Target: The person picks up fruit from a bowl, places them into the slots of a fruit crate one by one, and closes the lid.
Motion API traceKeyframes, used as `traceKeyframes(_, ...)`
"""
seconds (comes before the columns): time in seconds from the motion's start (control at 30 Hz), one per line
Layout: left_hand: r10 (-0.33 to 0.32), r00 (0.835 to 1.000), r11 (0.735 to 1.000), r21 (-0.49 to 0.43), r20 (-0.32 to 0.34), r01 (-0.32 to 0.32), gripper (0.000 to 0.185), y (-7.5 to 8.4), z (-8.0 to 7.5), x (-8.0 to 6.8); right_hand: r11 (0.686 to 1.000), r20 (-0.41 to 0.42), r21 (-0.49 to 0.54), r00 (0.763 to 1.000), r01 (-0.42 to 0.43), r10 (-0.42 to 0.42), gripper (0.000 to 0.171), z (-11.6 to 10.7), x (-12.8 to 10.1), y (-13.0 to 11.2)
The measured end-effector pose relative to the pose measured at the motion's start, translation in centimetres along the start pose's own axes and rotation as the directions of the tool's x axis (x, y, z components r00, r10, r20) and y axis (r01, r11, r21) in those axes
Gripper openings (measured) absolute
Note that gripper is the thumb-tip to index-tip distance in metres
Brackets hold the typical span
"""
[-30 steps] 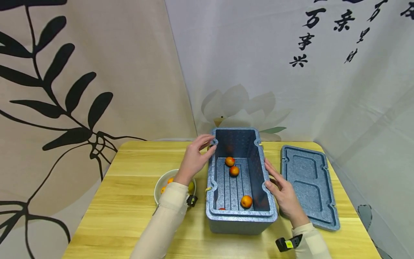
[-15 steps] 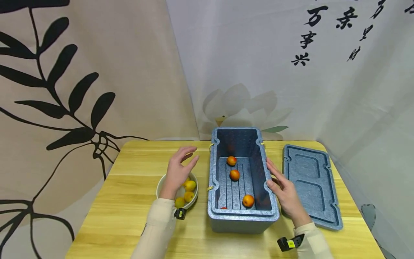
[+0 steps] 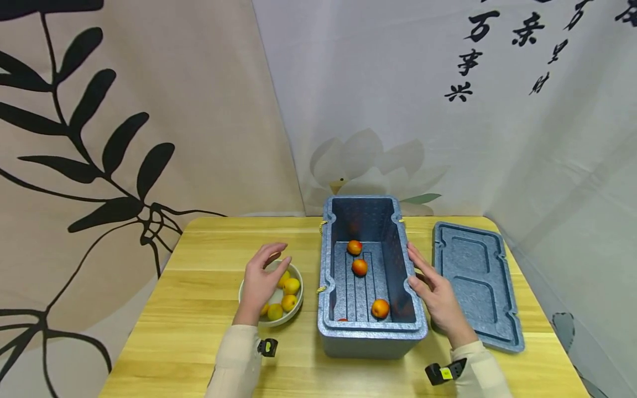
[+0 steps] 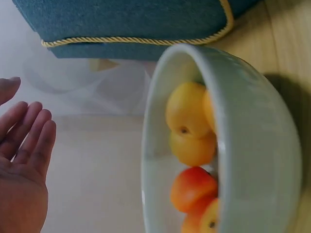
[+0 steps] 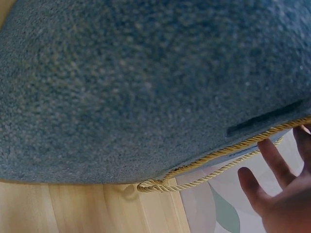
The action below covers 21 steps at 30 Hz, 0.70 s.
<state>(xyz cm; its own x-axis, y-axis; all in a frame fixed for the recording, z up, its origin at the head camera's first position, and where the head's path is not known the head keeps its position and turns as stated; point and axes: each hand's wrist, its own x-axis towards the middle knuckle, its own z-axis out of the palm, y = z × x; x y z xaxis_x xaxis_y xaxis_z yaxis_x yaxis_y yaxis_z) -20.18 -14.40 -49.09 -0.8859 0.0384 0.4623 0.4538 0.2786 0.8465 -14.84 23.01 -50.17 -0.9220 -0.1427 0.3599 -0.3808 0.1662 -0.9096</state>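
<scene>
A blue-grey foam box (image 3: 370, 331) stands open in the middle of the wooden table (image 3: 189, 331), with several orange fruits (image 3: 359, 267) on its ribbed floor. My right hand (image 3: 432, 290) rests flat against the box's right wall, fingers straight; the right wrist view shows that wall (image 5: 146, 87) and its yellow cord (image 5: 214, 162) close up. My left hand (image 3: 262, 275) hovers open over the left side of a white bowl (image 3: 294, 315) of yellow and orange fruit (image 3: 291, 286). In the left wrist view the bowl (image 4: 257, 145) holds the fruit (image 4: 187, 121) beside my open palm (image 4: 22, 165).
The box's lid (image 3: 475, 282) lies upside down on the table to the right of my right hand. Printed cloth backdrops (image 3: 149, 110) hang close behind the table. Bare tabletop lies left of and in front of the bowl.
My left hand has left the box's left rim and moved back and down to hover over the bowl. The right hand has stayed on the box's right wall.
</scene>
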Motion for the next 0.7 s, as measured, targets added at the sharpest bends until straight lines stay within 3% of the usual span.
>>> traceKeyframes(0.17,-0.004,1.000,1.000,0.012,0.002,0.004,0.028,0.2,-0.4,-0.8,1.000,0.006,-0.003,1.000,-0.001,0.001,0.052,0.0,0.0,0.0)
traceKeyframes(0.43,-0.102,0.995,0.994,0.043,0.008,0.101,0.030,-1.9,-1.0,-2.1,1.000,-0.005,0.000,1.000,-0.007,0.007,0.052,0.1,0.0,0.0)
traceKeyframes(0.7,-0.104,0.995,0.992,0.076,0.006,0.103,0.033,-3.5,-0.8,-3.0,1.000,-0.009,-0.014,1.000,-0.018,0.018,0.052,0.0,-0.1,-0.1)
